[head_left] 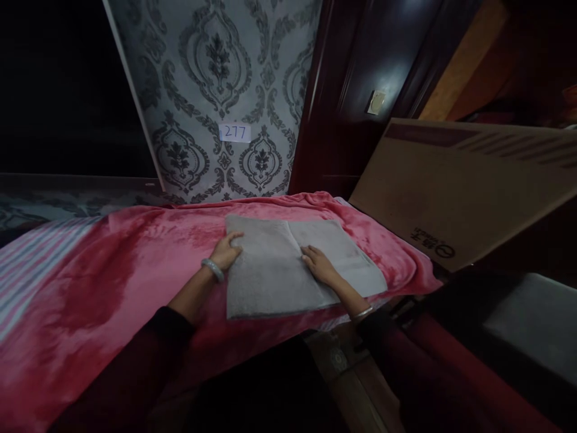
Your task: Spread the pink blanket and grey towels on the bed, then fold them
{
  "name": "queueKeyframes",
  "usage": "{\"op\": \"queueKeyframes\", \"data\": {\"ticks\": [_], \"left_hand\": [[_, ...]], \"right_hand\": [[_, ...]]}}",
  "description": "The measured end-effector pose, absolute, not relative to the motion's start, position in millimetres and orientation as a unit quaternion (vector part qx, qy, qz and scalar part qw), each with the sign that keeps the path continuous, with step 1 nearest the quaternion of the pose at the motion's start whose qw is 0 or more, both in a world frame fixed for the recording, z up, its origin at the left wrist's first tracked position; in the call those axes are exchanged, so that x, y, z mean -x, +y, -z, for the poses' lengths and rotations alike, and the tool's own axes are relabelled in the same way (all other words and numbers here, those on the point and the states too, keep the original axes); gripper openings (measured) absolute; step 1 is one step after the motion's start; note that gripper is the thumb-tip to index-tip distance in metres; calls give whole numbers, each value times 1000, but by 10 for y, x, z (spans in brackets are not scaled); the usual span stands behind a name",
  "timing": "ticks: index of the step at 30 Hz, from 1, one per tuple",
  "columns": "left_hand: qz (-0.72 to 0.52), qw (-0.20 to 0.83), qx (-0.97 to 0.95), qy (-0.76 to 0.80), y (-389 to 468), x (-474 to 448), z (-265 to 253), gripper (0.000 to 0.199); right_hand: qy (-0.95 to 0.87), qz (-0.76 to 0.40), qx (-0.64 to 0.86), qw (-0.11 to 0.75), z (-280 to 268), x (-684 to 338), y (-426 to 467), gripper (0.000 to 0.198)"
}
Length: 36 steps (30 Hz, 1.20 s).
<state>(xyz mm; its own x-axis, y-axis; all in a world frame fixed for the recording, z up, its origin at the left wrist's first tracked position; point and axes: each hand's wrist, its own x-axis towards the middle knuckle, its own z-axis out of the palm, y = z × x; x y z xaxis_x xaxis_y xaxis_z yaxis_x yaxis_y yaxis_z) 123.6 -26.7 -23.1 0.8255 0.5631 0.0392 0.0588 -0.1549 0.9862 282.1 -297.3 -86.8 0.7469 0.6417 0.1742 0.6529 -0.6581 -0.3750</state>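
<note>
A grey plush mat (265, 276) lies spread on a pink blanket (171, 246), with a crease or overlapping edge running down its middle. My left hand (225, 251) rests on the mat's left side, thumb and fingers apart. At the middle crease, my right hand (319, 264) has its fingers drawn together on the grey fabric; the fingertips are partly hidden. The right part of the mat looks paler and smoother than the left. A bangle circles each wrist.
A large cardboard box (469, 180) leans at the right beside a dark door (347, 90). Patterned wallpaper (265, 78) with a label reading 277 (235, 133) rises behind the blanket. A dark screen (67, 90) fills the upper left. Striped cloth (40, 252) shows at the left.
</note>
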Motion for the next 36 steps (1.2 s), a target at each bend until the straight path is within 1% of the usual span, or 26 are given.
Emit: {"op": "queueKeyframes", "data": {"ticks": [4, 6, 8, 10, 12, 14, 16, 18, 20, 23, 26, 29, 32, 36], "left_hand": [[-201, 602, -744, 211, -267, -1114, -297, 70], [-207, 597, -748, 201, -103, -961, -454, 71], [-213, 581, -760, 201, 182, -773, -446, 71], [-214, 544, -780, 223, 527, -576, -264, 64], [-201, 488, -808, 261, 835, -396, 17, 51], [-191, 424, -845, 266, 1010, -265, 274, 45], [-197, 315, -888, 270, 994, -209, 415, 46], [-200, 187, -926, 260, 788, -231, 436, 53], [-175, 107, -955, 213, 457, -302, 415, 61], [-81, 96, -984, 124, -63, -406, 475, 68], [-16, 113, -987, 112, -375, -433, 648, 68], [-6, 114, -987, 113, -439, -414, 755, 67], [-6, 108, -988, 106, -414, -409, 744, 68], [14, 80, -992, 99, -427, -420, 686, 66]], "right_hand": [[-353, 15, 911, 213, 770, -2957, -3031, 53], [-358, 25, 905, 227, 776, -2980, -3025, 53], [-359, 27, 901, 241, 844, -2966, -3004, 52], [-359, 22, 902, 240, 953, -2912, -2970, 50], [-356, 18, 908, 221, 1055, -2834, -2931, 51], [-344, 21, 918, 197, 1101, -2755, -2894, 52], [-328, 19, 927, 179, 1074, -2688, -2859, 54], [-316, 8, 934, 166, 994, -2620, -2818, 54], [-318, 6, 934, 164, 912, -2527, -2763, 55], [-354, 12, 919, 173, 878, -2314, -2670, 55], [-377, 2, 911, 168, 936, -2088, -2613, 54], [-375, 4, 913, 158, 970, -1960, -2607, 54], [-358, -9, 920, 158, 955, -1901, -2610, 52], [-382, -28, 901, 202, 984, -1766, -2577, 45]]}}
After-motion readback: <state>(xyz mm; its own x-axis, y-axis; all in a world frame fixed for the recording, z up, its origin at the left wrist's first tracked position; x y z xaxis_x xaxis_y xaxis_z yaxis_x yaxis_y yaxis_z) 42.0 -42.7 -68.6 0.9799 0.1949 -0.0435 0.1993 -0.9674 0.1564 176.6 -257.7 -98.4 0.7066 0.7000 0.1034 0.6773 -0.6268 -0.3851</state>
